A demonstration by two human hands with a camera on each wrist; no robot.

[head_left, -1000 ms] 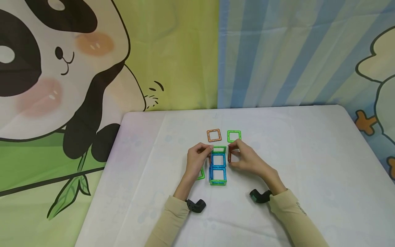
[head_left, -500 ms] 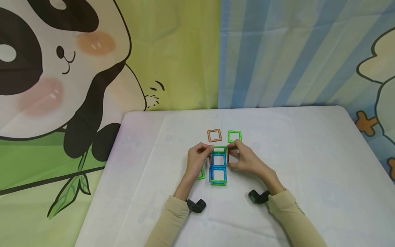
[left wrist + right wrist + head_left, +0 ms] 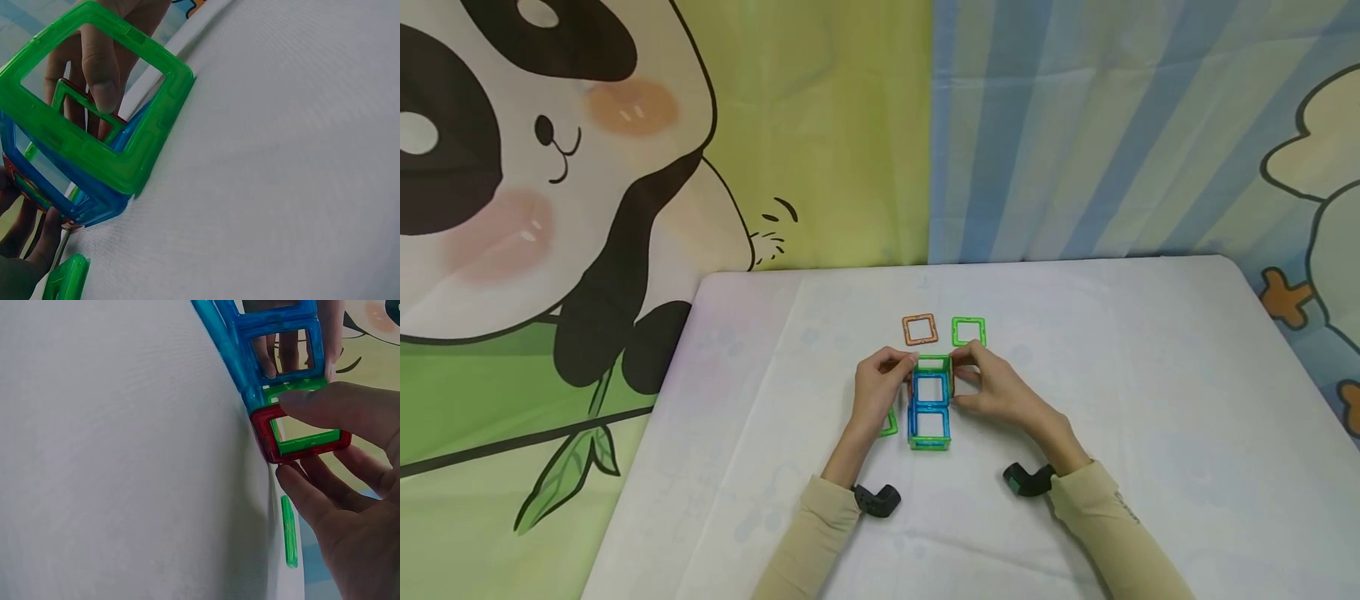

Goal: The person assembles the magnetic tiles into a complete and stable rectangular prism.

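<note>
Several magnetic tiles, all square frames, form a box-like structure [image 3: 932, 407] with blue tiles in the middle and a green tile at each end. My left hand [image 3: 878, 385] grips a red tile at the structure's far left side; its fingertips [image 3: 50, 226] show at that tile's edges. In my right hand [image 3: 997, 387], thumb and fingers hold a red tile [image 3: 263, 428] upright against the far right side. A green tile shows right behind this red one in the right wrist view. The near green end tile [image 3: 164, 122] stands upright in the left wrist view.
Behind the structure, an orange tile [image 3: 921, 342] and a green tile [image 3: 969, 319] lie flat on the white-covered table [image 3: 1112, 358]. Another green tile [image 3: 892, 423] lies beside the left hand, partly hidden. A printed curtain [image 3: 820, 142] hangs at the table's back edge.
My right hand has moved slightly left, bringing its red tile from a small gap up against the structure's right side. The left hand has stayed in place.
</note>
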